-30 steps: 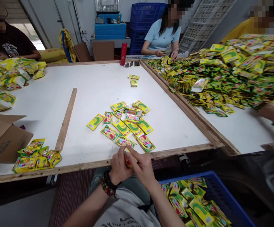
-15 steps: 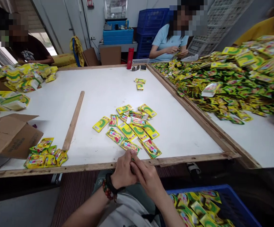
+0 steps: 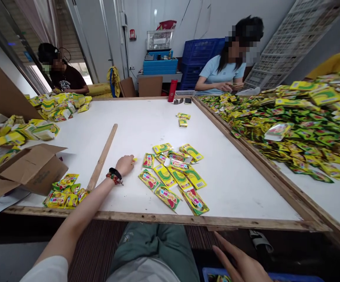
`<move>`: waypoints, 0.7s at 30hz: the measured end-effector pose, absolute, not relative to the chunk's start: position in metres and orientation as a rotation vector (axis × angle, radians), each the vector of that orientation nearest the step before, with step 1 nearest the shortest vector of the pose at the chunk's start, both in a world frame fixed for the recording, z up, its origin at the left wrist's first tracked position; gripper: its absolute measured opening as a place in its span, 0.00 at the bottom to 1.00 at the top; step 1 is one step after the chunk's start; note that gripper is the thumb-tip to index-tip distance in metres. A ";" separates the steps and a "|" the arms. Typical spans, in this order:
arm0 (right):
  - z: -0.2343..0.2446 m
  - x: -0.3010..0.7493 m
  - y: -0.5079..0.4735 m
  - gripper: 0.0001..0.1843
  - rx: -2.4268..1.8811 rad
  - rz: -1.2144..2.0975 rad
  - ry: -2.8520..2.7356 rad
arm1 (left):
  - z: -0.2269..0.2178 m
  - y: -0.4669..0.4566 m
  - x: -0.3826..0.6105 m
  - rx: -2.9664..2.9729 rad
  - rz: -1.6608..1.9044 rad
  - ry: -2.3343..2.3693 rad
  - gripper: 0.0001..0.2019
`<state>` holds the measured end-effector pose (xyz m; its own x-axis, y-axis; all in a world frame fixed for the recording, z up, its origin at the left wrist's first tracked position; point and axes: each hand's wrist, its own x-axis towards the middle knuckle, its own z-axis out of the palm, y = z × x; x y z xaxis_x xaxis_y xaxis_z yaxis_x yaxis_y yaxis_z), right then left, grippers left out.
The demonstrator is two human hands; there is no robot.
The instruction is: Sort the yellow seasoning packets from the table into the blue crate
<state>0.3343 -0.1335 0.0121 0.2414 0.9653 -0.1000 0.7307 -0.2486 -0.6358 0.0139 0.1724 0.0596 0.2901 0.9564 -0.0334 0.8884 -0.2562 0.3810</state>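
Pinching a yellow sachet [image 3: 134, 159] over the white desk [image 3: 234, 203], the left hand [image 3: 125, 165] closes its fingers; the right hand [image 3: 241, 263] spreads its fingers wide, holding nothing.

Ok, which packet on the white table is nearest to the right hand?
The packet at the near right corner of the middle group, by the wooden edge. It lies lower and further right than the others, so closest to the right hand.

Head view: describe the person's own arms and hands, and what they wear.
The left arm comes out of a white short sleeve and wears a black band and a beaded bracelet in reddish and mixed colours at the wrist. The right hand is bare, with no ring showing.
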 end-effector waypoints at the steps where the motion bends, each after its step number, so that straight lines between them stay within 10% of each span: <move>1: 0.021 0.317 -0.121 0.24 -1.982 0.661 -1.538 | 0.065 0.163 0.012 2.237 0.310 1.662 0.09; 8: 0.077 0.232 -0.057 0.22 -1.442 0.926 -1.312 | 0.061 0.047 0.052 1.620 0.509 0.788 0.18; 16: 0.081 0.228 -0.048 0.23 -1.772 0.590 -1.360 | 0.004 -0.022 0.096 1.830 1.166 1.247 0.38; 21: 0.070 0.226 -0.045 0.19 -1.412 1.081 -1.158 | -0.008 -0.020 0.102 2.023 1.454 1.170 0.28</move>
